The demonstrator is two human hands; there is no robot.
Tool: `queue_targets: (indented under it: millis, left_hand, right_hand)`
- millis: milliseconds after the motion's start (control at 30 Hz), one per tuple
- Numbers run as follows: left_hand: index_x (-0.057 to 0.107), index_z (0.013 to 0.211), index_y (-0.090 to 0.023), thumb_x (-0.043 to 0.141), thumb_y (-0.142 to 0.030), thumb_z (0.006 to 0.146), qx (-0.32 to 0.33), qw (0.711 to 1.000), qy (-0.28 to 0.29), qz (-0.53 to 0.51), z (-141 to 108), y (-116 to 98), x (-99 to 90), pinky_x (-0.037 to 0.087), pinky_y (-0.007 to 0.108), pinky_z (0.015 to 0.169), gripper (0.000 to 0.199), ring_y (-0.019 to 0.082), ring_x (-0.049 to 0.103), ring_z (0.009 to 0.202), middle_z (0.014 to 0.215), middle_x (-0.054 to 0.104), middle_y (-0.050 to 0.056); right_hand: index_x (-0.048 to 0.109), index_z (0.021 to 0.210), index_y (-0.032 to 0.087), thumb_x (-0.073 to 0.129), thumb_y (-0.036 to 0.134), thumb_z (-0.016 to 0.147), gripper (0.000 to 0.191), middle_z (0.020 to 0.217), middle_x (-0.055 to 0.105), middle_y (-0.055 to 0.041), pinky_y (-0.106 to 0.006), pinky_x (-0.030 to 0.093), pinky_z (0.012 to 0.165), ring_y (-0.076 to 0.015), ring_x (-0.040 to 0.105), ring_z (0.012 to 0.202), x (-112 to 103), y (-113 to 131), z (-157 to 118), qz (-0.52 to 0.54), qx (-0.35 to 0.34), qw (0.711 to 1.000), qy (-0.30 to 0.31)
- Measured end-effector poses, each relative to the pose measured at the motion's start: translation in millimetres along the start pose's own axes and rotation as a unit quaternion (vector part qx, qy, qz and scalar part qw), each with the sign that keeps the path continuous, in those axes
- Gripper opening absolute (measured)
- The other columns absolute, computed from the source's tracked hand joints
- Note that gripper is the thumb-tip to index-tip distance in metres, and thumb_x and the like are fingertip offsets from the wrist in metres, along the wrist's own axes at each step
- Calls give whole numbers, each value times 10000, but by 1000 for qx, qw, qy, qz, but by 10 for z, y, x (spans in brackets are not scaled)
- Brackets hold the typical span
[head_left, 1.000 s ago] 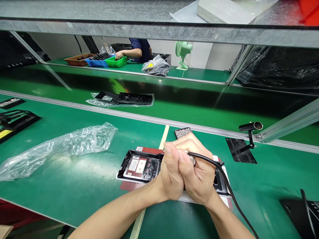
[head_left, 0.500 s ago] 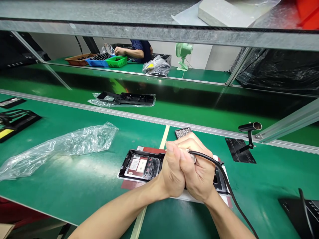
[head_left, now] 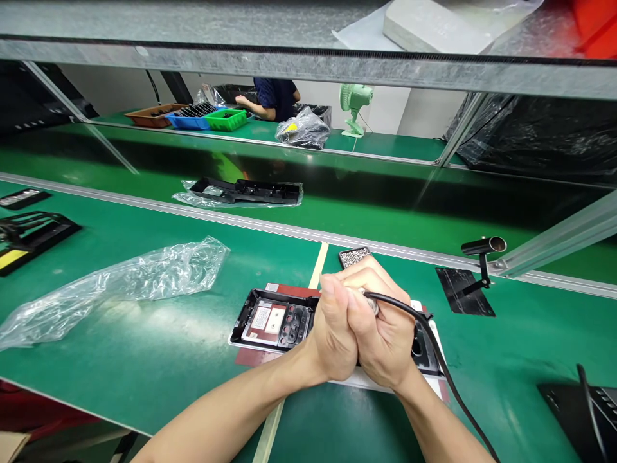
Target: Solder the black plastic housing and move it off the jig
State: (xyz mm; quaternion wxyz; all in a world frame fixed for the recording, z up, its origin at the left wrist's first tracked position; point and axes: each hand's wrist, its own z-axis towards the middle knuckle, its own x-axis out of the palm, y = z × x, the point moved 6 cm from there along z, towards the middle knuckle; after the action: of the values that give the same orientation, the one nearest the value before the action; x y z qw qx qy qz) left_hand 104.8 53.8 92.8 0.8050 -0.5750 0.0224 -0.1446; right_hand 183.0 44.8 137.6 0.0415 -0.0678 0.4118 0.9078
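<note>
1. A long workbench (head_left: 144,360) covered in smooth green matting runs under a galvanised steel shelf (head_left: 308,61); a pale tape stripe (head_left: 317,265) crosses the mat.
2. A crumpled clear plastic bag (head_left: 120,283) lies left of the work; a small tray of tiny screws (head_left: 353,256) sits just beyond the hands.
3. The black plastic housing (head_left: 272,320), rectangular with rounded corners, lies open-side-up on a white and red pad (head_left: 436,334); inside it shows a white label beside a red one, print too small to read, and a block of round holes.
4. The left hand (head_left: 332,337) and right hand (head_left: 385,337) press together, both closed round a corded tool (head_left: 370,302) held over the housing; its glossy black cable (head_left: 448,386) trails off right.
5. On the far bench, brown, blue and green bins (head_left: 187,118) hold dark parts; another person's hand (head_left: 241,101) reaches there.
</note>
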Motion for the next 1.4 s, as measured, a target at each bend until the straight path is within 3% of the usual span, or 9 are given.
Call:
queue_targets:
  millis: [400, 567, 767, 933, 1400]
  left_hand:
    - [297, 723, -228, 133, -510, 1078, 7, 1000, 29, -2, 38, -49, 54, 322, 357, 658, 482, 163, 337, 680, 750, 372, 0]
    - [345, 742, -219, 144, -525, 1075, 46, 998, 32, 14, 41, -97, 45, 346, 353, 677, 495, 161, 352, 695, 826, 433, 14]
    - [282, 713, -232, 133, -585, 1060, 4, 1000, 16, 21, 27, -40, 33, 316, 361, 662, 516, 156, 340, 680, 745, 362, -7]
    - [335, 701, -225, 123, -600, 1055, -42, 999, 10, 26, -5, 66, 22, 316, 365, 655, 557, 160, 349, 670, 720, 392, -2]
    - [305, 663, -225, 110, -558, 1067, -8, 1000, 11, 17, 8, 56, 32, 289, 371, 633, 559, 156, 323, 630, 672, 360, -11]
  right_hand:
    - [676, 862, 212, 540, 159, 956, 174, 892, 735, -15, -351, 509, 768, -171, 664, 819, 1, -6, -3, -5, 2, 1000, 1]
    - [672, 845, 210, 568, 135, 933, 155, 887, 724, -7, -341, 506, 766, -165, 660, 807, 0, -6, 0, 1, 5, 1000, 0]
    - [678, 851, 212, 565, 151, 940, 156, 881, 729, -10, -344, 510, 775, -170, 664, 810, 8, -19, -9, 4, 14, 1000, 0]
    - [681, 856, 217, 559, 150, 942, 163, 881, 735, 0, -344, 517, 787, -167, 676, 814, 13, -20, -3, -1, 10, 1000, -4]
    - [667, 858, 213, 515, 198, 984, 197, 891, 726, -15, -363, 508, 772, -170, 653, 826, 16, -8, 15, 1, 0, 1000, -6]
